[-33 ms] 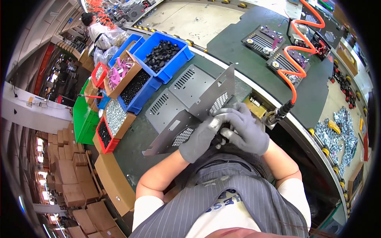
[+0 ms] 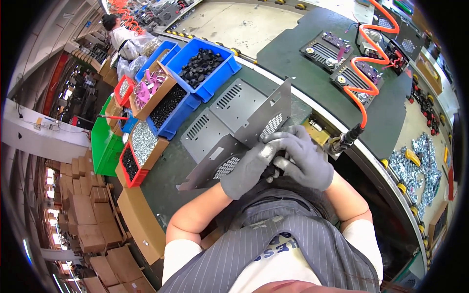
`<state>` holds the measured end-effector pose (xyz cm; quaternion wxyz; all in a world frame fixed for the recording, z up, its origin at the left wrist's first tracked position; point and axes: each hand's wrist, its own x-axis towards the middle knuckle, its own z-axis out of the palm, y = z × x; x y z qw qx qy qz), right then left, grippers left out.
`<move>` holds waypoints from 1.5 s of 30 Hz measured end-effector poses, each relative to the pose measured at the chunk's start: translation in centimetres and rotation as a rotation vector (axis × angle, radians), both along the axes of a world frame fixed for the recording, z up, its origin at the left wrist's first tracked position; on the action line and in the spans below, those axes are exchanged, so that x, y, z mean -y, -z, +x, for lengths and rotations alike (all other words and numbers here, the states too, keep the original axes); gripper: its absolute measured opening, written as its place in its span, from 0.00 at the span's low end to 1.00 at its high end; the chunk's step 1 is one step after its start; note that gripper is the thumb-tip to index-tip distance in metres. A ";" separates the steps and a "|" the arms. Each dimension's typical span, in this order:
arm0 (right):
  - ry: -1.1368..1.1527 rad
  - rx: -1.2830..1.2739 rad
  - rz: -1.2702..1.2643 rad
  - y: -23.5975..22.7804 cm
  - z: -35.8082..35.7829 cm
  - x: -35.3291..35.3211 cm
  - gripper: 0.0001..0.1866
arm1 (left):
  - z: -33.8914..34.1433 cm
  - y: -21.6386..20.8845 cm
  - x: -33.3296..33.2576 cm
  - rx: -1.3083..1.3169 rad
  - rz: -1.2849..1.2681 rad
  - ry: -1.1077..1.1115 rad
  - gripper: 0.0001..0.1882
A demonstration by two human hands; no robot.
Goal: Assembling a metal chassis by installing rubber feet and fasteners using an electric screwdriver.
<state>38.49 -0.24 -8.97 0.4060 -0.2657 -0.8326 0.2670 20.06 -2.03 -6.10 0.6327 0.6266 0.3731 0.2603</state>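
Observation:
My left hand and my right hand, both in grey gloves, meet close in front of my body. Their fingers are curled together around small black parts, mostly hidden by the gloves, so their exact kind does not show. Just beyond the hands, two bent dark grey sheet-metal panels stand on the green mat: a left panel and a right panel. Each has slots in one face and a honeycomb vent in an upright side. The hands overlap the near edges of these panels.
At left stand a blue bin of black rubber pieces, another with small black parts, boxes of screws and pink pieces, and a green bin. A screwdriver hangs on an orange coiled hose at right. Assemblies with circuit boards lie beyond.

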 end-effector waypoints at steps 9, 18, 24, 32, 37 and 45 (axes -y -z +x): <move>0.048 -0.824 -0.729 0.6 0.7 -5.2 0.21 | -0.4 -8.6 -0.1 -0.585 0.771 0.153 0.07; -0.019 -0.891 -0.810 0.3 -1.2 -6.7 0.13 | 0.5 -9.0 -7.3 -1.037 1.062 0.053 0.17; 0.413 -0.416 -0.181 0.5 0.5 -7.5 0.24 | 1.9 -7.4 -8.3 -1.227 1.204 0.104 0.15; 0.134 -0.422 -0.401 1.0 -0.3 -10.6 0.31 | 2.0 -7.1 -9.5 -1.253 1.103 0.015 0.14; 0.010 -0.497 -0.566 0.8 -0.3 -10.5 0.32 | 1.5 -8.0 -9.2 -1.277 1.032 0.042 0.14; 0.382 -0.296 0.372 -5.0 -2.5 -3.8 0.29 | -3.0 -10.7 -7.0 0.081 0.052 -0.150 0.36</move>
